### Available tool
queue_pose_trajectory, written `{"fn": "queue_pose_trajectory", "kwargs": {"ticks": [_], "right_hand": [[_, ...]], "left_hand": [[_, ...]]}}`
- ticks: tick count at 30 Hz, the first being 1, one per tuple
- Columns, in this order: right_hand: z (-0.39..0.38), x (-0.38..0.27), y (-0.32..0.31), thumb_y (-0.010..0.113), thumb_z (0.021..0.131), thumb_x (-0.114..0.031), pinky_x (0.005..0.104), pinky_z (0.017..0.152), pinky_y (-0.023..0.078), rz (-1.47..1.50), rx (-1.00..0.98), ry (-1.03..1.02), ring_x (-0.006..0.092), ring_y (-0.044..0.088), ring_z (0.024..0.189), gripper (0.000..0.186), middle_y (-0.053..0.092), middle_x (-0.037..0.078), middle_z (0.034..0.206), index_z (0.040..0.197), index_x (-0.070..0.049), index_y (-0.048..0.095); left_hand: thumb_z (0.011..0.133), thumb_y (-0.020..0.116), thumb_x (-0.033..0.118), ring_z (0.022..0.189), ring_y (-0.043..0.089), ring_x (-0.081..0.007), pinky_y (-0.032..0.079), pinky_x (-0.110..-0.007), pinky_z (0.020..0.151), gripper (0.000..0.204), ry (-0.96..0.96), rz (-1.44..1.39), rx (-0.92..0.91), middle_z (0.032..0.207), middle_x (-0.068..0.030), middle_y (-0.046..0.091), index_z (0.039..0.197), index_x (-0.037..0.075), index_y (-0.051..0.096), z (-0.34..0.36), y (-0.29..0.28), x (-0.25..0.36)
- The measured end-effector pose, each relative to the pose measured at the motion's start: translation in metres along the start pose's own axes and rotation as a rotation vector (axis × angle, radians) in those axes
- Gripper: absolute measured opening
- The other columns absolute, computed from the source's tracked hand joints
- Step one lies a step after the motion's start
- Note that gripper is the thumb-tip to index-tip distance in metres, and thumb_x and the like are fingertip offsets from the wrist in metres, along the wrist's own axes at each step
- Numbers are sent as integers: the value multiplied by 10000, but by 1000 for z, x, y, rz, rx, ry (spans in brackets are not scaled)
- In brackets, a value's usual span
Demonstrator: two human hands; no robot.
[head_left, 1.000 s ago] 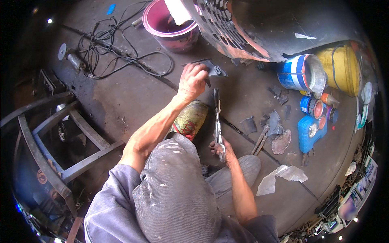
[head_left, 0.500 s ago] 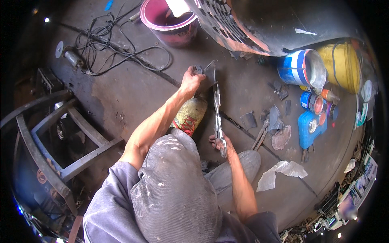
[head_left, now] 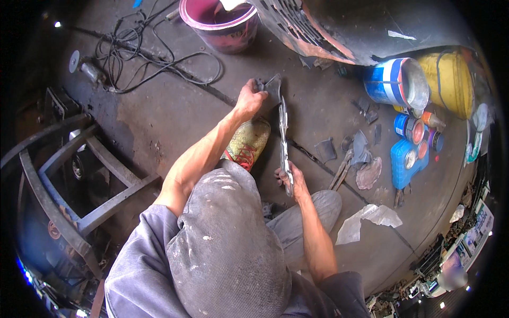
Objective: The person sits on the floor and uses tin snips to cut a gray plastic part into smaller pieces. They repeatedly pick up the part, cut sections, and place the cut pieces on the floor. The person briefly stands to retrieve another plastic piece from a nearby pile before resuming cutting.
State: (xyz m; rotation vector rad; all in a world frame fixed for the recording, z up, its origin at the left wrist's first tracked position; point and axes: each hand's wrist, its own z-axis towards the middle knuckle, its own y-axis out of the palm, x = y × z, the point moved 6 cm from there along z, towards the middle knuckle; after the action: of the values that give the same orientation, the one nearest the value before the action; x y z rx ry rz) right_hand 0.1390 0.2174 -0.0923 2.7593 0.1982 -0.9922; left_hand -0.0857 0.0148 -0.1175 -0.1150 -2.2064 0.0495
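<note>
My left hand [head_left: 250, 99] is closed on a thin dark grey sheet piece [head_left: 272, 89], out in front of my shoe [head_left: 249, 140]. My right hand [head_left: 295, 180] grips a pair of long, paint-spotted shears [head_left: 283, 130] by the handles. Their narrow blades point away from me, and the tips reach the lower edge of the sheet piece. Whether the blades bite into it is too small to tell. Beside my right hand on the floor lie a plier-like tool [head_left: 342, 170] and dark broken scraps [head_left: 361, 147].
A pink bucket [head_left: 225, 37] and a dark curved panel [head_left: 366, 32] stand ahead. Cans and a yellow container [head_left: 448, 82] sit to the right, near a blue jug [head_left: 401, 164]. A cable [head_left: 175, 69] lies far left, behind a metal frame [head_left: 114, 209].
The shears look narrower now, their blades closer together, and my right fingers have shifted slightly. Both hands remain close to the same spot; the whole view has moved a little.
</note>
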Motion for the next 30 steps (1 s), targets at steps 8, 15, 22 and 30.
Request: {"fn": "queue_pose_trajectory", "kwargs": {"ticks": [8,15,22,30], "right_hand": [[-2,-3,3,700,716,-672,302,768,489,-13,12,-65,212,618,991,940,586,128,1111,1322,1,446],[-3,-10,5,684,778,-620,278,808,461,65,-21,-16,154,552,968,959,547,99,1160,1448,-33,329],[0,-9,2,635,837,-601,277,686,448,39,-31,-36,105,508,777,820,553,40,950,1403,-54,405],[3,-40,8,790,729,-358,270,604,455,-141,68,-28,120,546,674,580,577,30,764,1119,-14,532]], "left_hand": [[817,640,88,1021,585,-227,462,-325,883,552,35,-63,72,1153,-172,615,1308,-63,438,6,3,-2],[821,610,131,1093,590,-307,442,-351,944,555,72,0,8,1163,-246,608,1299,-88,431,-3,14,16],[819,590,141,1053,588,-256,466,-337,891,614,91,133,-24,1182,-213,609,1356,-73,383,-4,13,17],[826,598,146,1043,588,-259,451,-337,902,580,30,92,27,1154,-210,618,1335,-59,411,-10,10,19]]}}
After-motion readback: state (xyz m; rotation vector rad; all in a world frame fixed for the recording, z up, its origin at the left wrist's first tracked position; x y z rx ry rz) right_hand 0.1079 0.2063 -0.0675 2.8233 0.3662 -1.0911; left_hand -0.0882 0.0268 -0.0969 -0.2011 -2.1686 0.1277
